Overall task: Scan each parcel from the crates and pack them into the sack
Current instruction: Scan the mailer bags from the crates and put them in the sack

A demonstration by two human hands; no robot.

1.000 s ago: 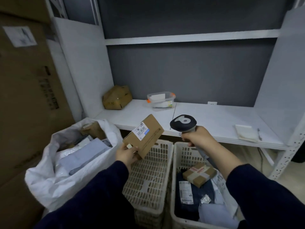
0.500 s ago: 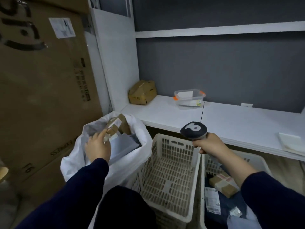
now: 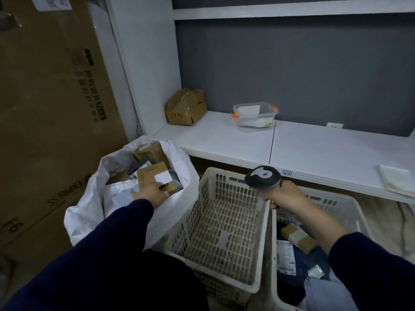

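The white sack (image 3: 83, 208) stands open at lower left, holding several parcels. My left hand (image 3: 150, 194) reaches into it; its fingers lie on a brown cardboard parcel (image 3: 151, 176) with a white label, thumb spread off to the side. My right hand (image 3: 286, 196) grips a dark handheld scanner (image 3: 262, 177) above the crates. The middle white crate (image 3: 203, 182) holds nothing. The right crate (image 3: 347, 204) contains a taped brown box (image 3: 298, 239), a dark blue bag with a label (image 3: 285, 258) and a light blue mailer (image 3: 325, 294).
A tall cardboard carton (image 3: 45, 108) walls off the left side. Behind the crates runs a white shelf (image 3: 224, 138) carrying a crumpled brown box (image 3: 186, 107), a clear plastic tub (image 3: 254, 114) and a folded white sheet (image 3: 395, 181).
My left hand carried the labelled cardboard parcel from in front of the scanner leftward and down into the sack, where it now lies. The right hand kept holding the scanner.
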